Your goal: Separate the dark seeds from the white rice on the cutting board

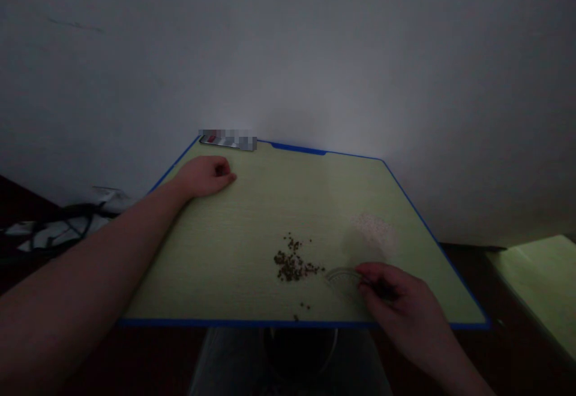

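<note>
Bare tabletop offered passage from the left hand across to the blue right rim. Nearer, a scatter of dark grains obstructed the middle, the right hand and its clear protractor the right, with pale grains just beyond them. The wall closed the far side.

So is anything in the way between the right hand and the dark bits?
Only the clear curved tool, held in the right hand and sticking out toward the dark bits. Nothing else visible is between.
</note>
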`<state>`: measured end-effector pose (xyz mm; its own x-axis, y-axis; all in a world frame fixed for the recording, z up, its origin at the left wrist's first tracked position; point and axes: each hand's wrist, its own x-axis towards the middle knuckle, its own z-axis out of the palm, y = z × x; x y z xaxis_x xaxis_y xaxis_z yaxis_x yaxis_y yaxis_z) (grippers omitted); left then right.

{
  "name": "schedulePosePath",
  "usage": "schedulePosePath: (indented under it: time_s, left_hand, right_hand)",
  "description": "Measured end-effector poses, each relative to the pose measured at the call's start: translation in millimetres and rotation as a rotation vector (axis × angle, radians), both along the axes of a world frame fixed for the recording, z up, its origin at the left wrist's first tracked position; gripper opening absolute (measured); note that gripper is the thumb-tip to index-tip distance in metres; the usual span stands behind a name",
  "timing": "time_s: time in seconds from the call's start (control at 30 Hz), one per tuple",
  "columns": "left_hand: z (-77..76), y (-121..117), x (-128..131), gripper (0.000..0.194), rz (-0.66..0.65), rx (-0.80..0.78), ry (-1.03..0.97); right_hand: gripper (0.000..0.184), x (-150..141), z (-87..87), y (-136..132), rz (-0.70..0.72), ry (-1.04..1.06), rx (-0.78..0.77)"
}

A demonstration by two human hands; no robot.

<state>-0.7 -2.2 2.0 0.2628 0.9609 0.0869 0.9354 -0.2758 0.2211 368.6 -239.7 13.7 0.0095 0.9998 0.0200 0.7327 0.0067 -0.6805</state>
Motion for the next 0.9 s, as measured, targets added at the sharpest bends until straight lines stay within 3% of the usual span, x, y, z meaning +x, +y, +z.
schedulePosePath:
  time_s: [0.43,0.9]
  left_hand:
    - [-4.8,2.6,-2.0,0.043,-0.015,0.038,-0.012]
    - [-3.8,3.8,-1.8,0.044,-0.001,0.016,-0.053]
  right_hand:
    - [0.026,2.5,-3.0,11.7,-0.099,-0.014,0.038]
    - [0.023,-1.4,-3.1,10.6,-0.018,0.017,0.025]
